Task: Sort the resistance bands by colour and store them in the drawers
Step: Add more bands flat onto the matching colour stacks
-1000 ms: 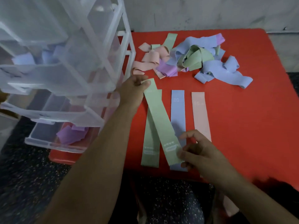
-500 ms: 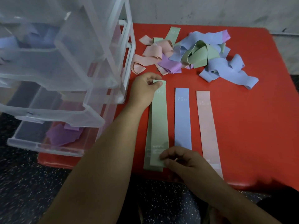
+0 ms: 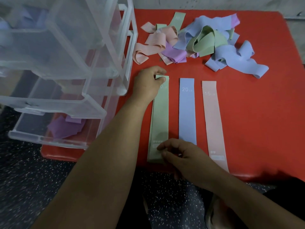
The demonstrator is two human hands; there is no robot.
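A green band lies flat on the red table, stacked almost exactly on a second green band whose left edge peeks out. My left hand pinches its far end and my right hand pinches its near end. To the right lie a flat blue band and a flat pink band, side by side. A tangled pile of pink, purple, green and blue bands sits at the back of the table.
A clear plastic drawer unit stands at the table's left, its drawers pulled out. The bottom drawer holds purple bands, an upper one pale blue bands. A grey wall runs behind the table; speckled dark floor lies below its near edge.
The green band held slanted across the lower green one a second ago has been swung straight and laid down on top of it. Both hands still pinch its ends.
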